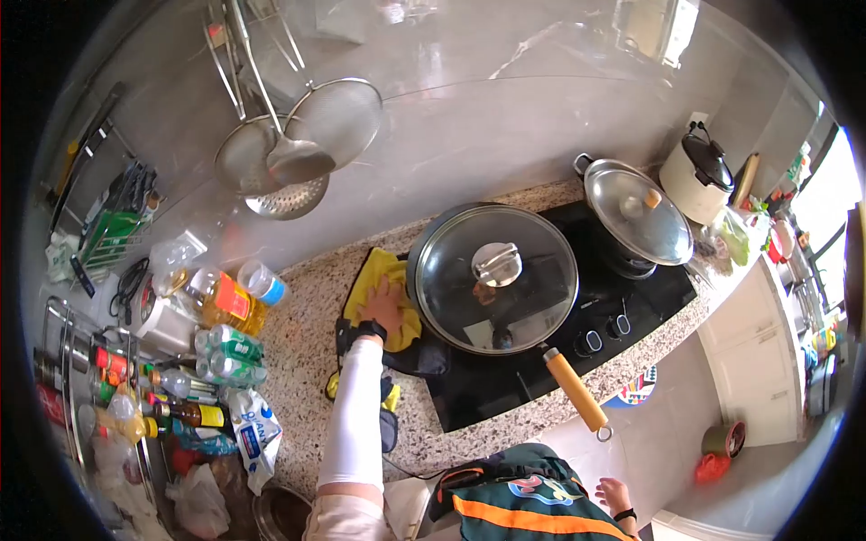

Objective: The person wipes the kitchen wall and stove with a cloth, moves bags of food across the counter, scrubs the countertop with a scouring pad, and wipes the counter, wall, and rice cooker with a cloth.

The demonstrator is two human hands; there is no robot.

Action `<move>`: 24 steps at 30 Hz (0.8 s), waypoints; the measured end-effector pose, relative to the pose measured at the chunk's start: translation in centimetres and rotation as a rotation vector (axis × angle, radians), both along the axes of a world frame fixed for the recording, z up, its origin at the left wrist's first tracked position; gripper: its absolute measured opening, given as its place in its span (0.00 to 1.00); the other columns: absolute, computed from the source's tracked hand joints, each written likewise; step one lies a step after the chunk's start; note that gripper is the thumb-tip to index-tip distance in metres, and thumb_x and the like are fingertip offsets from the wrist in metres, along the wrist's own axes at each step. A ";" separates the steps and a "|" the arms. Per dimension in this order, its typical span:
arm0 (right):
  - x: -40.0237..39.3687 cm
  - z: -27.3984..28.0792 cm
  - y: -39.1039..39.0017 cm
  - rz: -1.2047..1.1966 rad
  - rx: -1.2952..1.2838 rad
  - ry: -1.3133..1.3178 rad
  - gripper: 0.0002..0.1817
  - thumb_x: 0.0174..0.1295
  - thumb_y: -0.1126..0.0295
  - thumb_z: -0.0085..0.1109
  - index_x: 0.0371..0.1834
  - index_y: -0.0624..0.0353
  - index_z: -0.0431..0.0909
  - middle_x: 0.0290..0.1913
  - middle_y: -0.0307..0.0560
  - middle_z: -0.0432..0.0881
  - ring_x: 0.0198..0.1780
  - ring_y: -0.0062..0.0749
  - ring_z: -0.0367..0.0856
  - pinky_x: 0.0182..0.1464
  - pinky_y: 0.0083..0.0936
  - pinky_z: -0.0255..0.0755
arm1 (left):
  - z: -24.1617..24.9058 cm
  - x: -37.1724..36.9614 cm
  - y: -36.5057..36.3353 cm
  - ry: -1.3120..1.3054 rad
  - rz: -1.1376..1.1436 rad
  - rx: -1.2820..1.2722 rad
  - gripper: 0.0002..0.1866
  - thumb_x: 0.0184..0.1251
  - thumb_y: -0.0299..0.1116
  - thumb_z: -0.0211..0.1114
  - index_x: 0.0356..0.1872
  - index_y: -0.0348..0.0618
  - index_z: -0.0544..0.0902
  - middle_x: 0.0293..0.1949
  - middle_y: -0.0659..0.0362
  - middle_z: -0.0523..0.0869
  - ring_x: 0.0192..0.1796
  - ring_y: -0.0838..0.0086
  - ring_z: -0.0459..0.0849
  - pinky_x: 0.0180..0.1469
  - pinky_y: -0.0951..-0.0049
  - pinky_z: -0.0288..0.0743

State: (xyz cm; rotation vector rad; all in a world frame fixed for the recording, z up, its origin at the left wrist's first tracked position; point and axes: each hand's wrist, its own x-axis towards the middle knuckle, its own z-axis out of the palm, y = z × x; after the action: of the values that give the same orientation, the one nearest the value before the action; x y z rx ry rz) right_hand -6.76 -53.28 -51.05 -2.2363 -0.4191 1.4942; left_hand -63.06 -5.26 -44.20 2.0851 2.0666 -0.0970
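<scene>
Fingers of the left hand [382,309] lie spread and flat on the yellow cloth [408,332], directly beneath them, not clenched. The right hand [614,496] hangs open and empty, well apart. Just beside the cloth sits one large pan under a glass lid [451,302], then a second lidded pot [622,212]. Two knobs [604,334] show on the black stove [487,397]. Blue lettering on the white bag [256,433] is too unclear to read.

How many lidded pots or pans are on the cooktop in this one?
2: a large, wooden-handled pan on the left part of the cooktop, and a smaller pot to its right, beside the rice cooker.
</scene>
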 end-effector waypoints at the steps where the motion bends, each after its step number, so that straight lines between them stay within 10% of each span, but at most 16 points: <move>1: -0.3 0.9 -0.2 -0.024 0.017 -0.007 0.14 0.66 0.66 0.53 0.52 0.58 0.78 0.36 0.42 0.84 0.34 0.28 0.84 0.31 0.25 0.73 | 0.7 -0.2 0.7 0.000 0.021 -0.031 0.37 0.62 0.42 0.63 0.73 0.61 0.60 0.78 0.61 0.48 0.76 0.50 0.53 0.63 0.25 0.58; 8: -0.4 0.1 -5.0 -0.086 0.014 0.005 0.14 0.66 0.67 0.54 0.50 0.61 0.80 0.37 0.47 0.85 0.36 0.33 0.85 0.35 0.30 0.77 | -3.0 -5.7 3.9 -0.027 0.130 0.006 0.41 0.60 0.42 0.67 0.74 0.64 0.57 0.78 0.62 0.47 0.78 0.54 0.50 0.66 0.26 0.53; 10: 1.2 -3.2 -8.4 0.550 0.281 -0.406 0.14 0.65 0.64 0.57 0.45 0.62 0.84 0.39 0.51 0.86 0.38 0.35 0.85 0.42 0.33 0.78 | -2.7 -7.5 3.6 -0.061 0.418 -0.009 0.42 0.59 0.43 0.68 0.74 0.62 0.57 0.78 0.61 0.48 0.78 0.52 0.49 0.66 0.26 0.52; 20: 2.5 -6.5 -8.4 0.501 0.189 -0.269 0.14 0.63 0.62 0.59 0.42 0.60 0.85 0.41 0.52 0.86 0.43 0.38 0.85 0.48 0.31 0.77 | -1.9 -15.6 -7.2 -0.103 0.836 0.045 0.34 0.66 0.37 0.57 0.74 0.59 0.59 0.77 0.50 0.49 0.76 0.44 0.50 0.71 0.38 0.53; 24: 3.8 -7.2 -4.1 0.532 0.315 -0.251 0.14 0.64 0.62 0.58 0.41 0.60 0.85 0.42 0.51 0.86 0.43 0.38 0.85 0.48 0.31 0.77 | -4.9 -18.5 -12.5 -0.032 0.945 0.127 0.32 0.62 0.38 0.60 0.67 0.39 0.65 0.70 0.34 0.60 0.75 0.46 0.53 0.74 0.47 0.48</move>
State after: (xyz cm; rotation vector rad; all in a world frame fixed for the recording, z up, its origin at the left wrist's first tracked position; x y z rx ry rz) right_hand -3.00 -57.34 -58.28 -2.1519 -1.3141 1.2536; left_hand -81.56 -17.71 -49.12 0.9478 2.8330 0.2122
